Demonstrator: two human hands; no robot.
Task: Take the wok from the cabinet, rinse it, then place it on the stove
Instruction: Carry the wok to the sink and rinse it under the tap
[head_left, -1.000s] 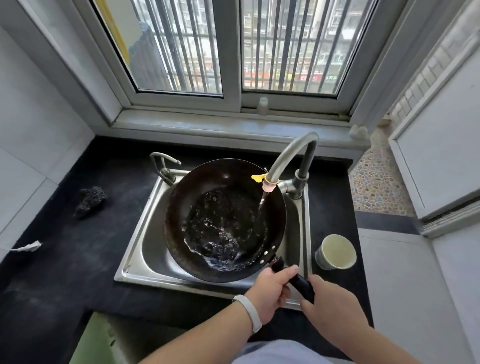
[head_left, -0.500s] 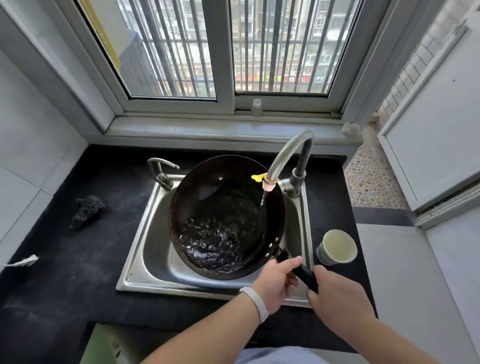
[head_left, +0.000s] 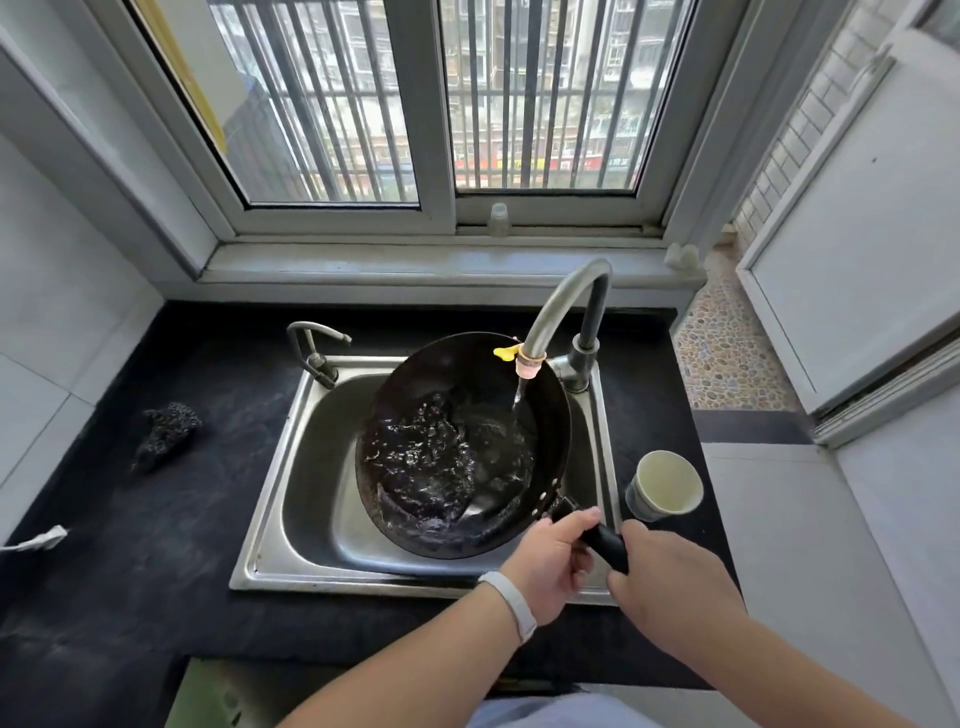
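Both of your hands are clamped on the wok's black handle, left hand (head_left: 550, 566) nearer the bowl than right hand (head_left: 670, 587), with the wok (head_left: 457, 447) tilted over the sink (head_left: 291, 467), its handle running back-right from the bowl toward you.

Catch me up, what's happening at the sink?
A person is rinsing a wok over the sink. Both hands, left hand and right hand, grip its black handle. Water runs from the faucet into the tilted wok. A paper cup stands on the counter to the right.
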